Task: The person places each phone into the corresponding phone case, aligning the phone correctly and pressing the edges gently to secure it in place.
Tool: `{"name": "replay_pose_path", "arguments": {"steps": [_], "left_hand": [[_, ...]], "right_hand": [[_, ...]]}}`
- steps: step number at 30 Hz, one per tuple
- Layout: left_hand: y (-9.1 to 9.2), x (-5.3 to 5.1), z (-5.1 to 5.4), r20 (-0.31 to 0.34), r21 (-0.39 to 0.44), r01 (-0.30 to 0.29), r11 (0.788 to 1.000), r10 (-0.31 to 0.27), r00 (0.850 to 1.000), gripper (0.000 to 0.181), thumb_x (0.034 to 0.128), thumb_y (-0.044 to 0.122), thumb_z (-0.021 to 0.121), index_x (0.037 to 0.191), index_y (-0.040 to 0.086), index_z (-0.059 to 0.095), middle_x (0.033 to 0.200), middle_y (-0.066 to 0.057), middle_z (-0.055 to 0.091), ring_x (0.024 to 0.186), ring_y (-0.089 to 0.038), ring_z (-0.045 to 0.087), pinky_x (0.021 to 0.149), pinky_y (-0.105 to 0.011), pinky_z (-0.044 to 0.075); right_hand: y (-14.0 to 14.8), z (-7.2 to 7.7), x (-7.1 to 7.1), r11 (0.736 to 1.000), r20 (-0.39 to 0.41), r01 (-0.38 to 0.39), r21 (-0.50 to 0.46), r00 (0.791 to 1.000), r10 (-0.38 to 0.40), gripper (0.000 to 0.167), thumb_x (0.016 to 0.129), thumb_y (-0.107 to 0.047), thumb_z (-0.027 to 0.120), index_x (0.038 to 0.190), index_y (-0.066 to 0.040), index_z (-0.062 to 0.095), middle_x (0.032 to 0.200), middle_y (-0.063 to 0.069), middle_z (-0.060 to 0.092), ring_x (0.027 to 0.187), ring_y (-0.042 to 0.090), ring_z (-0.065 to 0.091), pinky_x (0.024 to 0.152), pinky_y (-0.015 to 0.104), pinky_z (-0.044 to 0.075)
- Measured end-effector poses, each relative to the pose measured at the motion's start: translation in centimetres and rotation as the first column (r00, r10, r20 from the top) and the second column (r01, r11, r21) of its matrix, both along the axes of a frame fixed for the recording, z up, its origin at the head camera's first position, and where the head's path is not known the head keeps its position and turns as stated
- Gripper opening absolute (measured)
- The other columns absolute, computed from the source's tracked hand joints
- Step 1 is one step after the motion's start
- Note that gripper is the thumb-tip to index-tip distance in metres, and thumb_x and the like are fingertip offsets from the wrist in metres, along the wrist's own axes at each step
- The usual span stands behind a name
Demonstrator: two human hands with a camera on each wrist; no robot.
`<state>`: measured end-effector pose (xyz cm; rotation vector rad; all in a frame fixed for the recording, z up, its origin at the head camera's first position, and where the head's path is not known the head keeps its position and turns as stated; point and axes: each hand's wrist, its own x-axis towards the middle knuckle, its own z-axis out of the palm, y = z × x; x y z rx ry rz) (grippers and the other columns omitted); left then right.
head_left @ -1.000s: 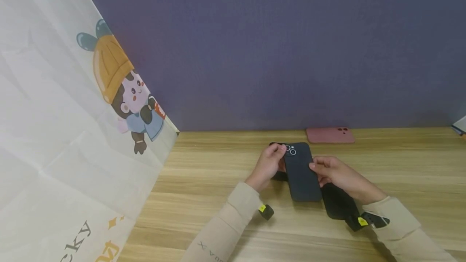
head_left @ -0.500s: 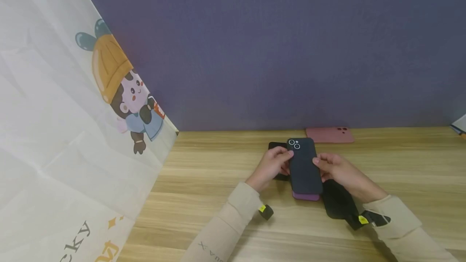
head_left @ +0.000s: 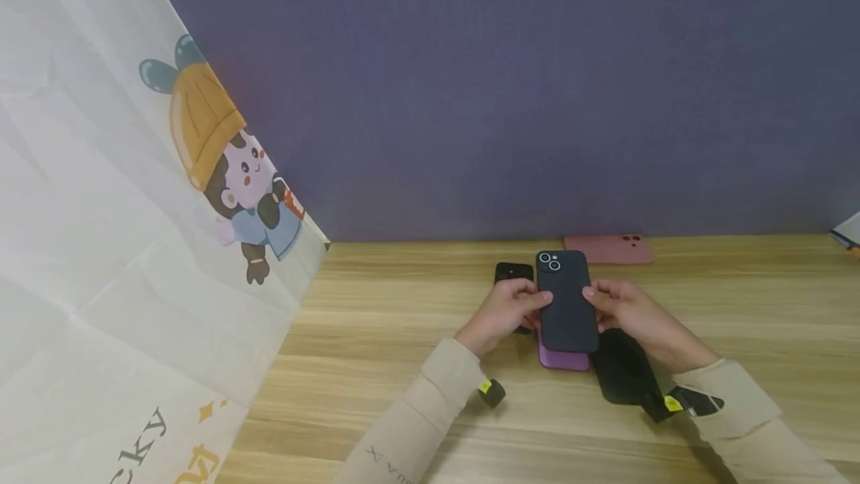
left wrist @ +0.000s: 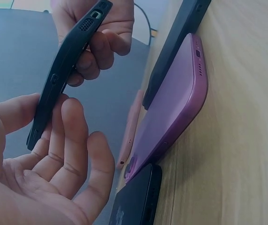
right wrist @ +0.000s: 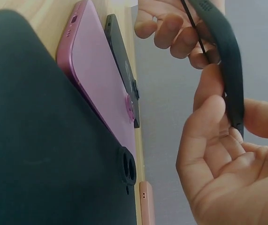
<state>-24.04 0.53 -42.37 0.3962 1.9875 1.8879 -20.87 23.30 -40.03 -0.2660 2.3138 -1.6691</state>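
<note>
Since half a second ago, the dark phone [head_left: 569, 312] has moved a bit farther away over the purple phone [head_left: 563, 361], and more of the purple phone's near end shows. The left hand [head_left: 507, 311] pinches the dark phone's left edge and the right hand [head_left: 638, 320] pinches its right edge, thumbs on top, with just the phone between. It is held up above the purple phone's far part. On the white sheet [head_left: 80, 170], far left of the purple phone, I can read "cky". Some letters on the left sleeve [head_left: 416, 417] are hard to read, all but an X. A black phone case [head_left: 621, 368] is just right of the purple phone; I can't tell if a phone is in it. One black phone [head_left: 513, 272] lies left of the purple phone's far end, and one pink phone [head_left: 608, 249] lies beyond it by the wall. That makes four phones and one case.
</note>
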Motion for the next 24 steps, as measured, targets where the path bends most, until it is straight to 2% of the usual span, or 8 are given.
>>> {"name": "replay_pose_path", "arguments": {"steps": [12,19,24], "left_hand": [[-0.11,0.06,0.06,0.008,0.009,0.001,1.0,-0.001,1.0,0.015,0.0994,0.014,0.066,0.097,-0.001,0.065,0.074,0.002,0.067,0.06,-0.011,0.061,0.063,-0.027,0.058],[-0.14,0.06,0.0,0.012,0.008,0.006,1.0,-0.006,1.0,0.014,0.0993,0.013,0.066,0.096,0.0,0.064,0.073,0.003,0.066,0.06,-0.01,0.061,0.063,-0.027,0.058],[-0.18,0.01,0.0,0.011,0.009,0.012,1.0,-0.012,1.0,0.014,0.0993,0.012,0.066,0.096,-0.001,0.064,0.073,0.003,0.066,0.06,-0.01,0.061,0.063,-0.026,0.058]], "right_hand": [[-0.04,-0.11,-0.07,1.0,0.018,-0.023,0.007,1.0,0.023,0.037,0.111,-0.023,0.044,0.119,0.011,0.055,0.09,0.002,0.066,0.079,0.013,0.063,0.071,0.032,0.057],[-0.13,-0.06,-0.03,1.0,0.036,-0.024,0.017,0.999,0.024,0.03,0.109,-0.025,0.05,0.107,0.004,0.056,0.088,0.003,0.062,0.076,0.015,0.062,0.07,0.031,0.057],[-0.05,0.03,0.01,0.999,0.033,-0.028,0.021,0.999,0.027,0.03,0.108,-0.024,0.051,0.107,0.006,0.056,0.089,0.004,0.063,0.076,0.015,0.062,0.07,0.03,0.057]]}}
